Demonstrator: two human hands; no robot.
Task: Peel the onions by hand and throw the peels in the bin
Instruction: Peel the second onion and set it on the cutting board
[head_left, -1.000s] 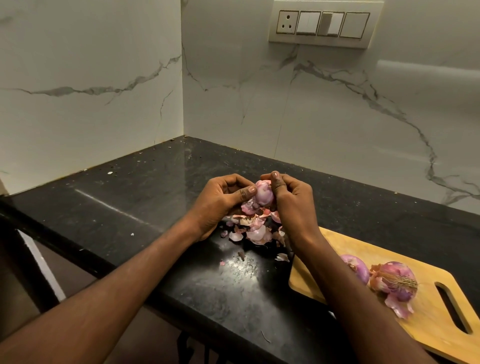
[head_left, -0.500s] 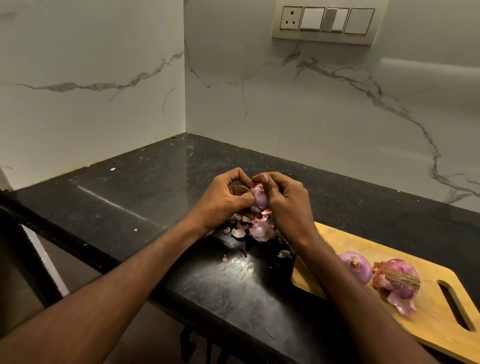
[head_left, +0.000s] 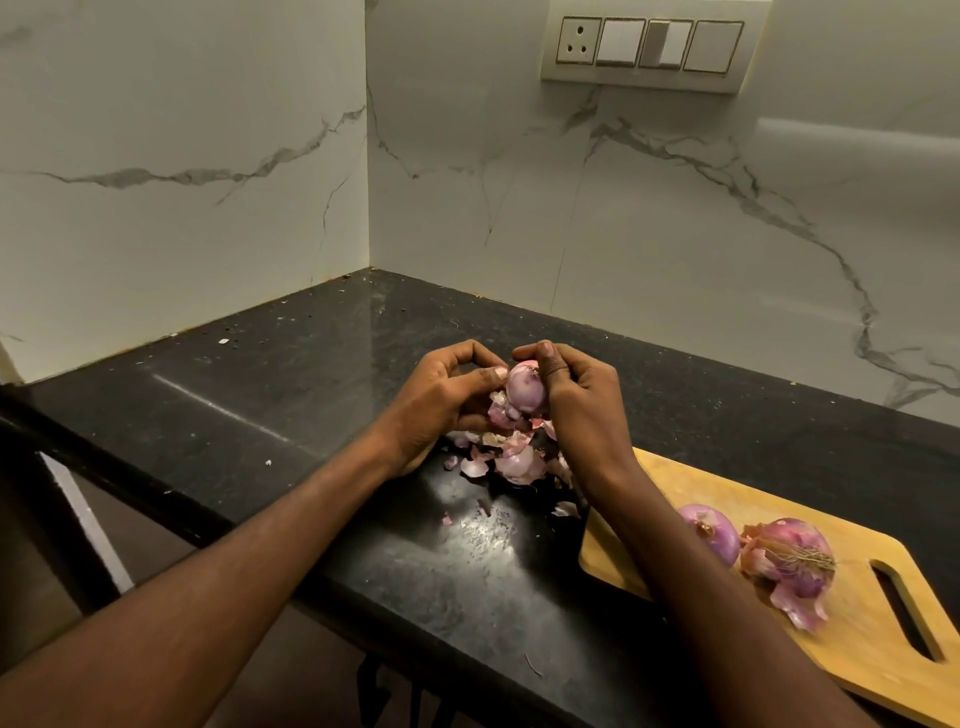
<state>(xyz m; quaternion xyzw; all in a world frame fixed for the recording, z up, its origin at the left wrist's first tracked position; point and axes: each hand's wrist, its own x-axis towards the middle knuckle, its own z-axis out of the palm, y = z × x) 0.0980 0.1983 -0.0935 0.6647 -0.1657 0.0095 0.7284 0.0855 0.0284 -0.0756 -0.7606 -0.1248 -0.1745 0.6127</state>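
Both hands, left (head_left: 441, 402) and right (head_left: 582, 410), curl around the onion (head_left: 525, 387) above the peels (head_left: 511, 457) on the counter (head_left: 311, 395), board (head_left: 857, 613) at 4 o'clock; risks: slick bulb slips, scraps scatter off the edge, no bin visible.

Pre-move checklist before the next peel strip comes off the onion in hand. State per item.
1. Onion held by both hands: ok, left hand, right hand.
2. Skin fully off: cannot tell.
3. Peels piled on countertop under the hands: ok.
4. Bin in view: not ok, none seen.
5. Two more onions waiting on cutting board: ok, right one has loose skin.
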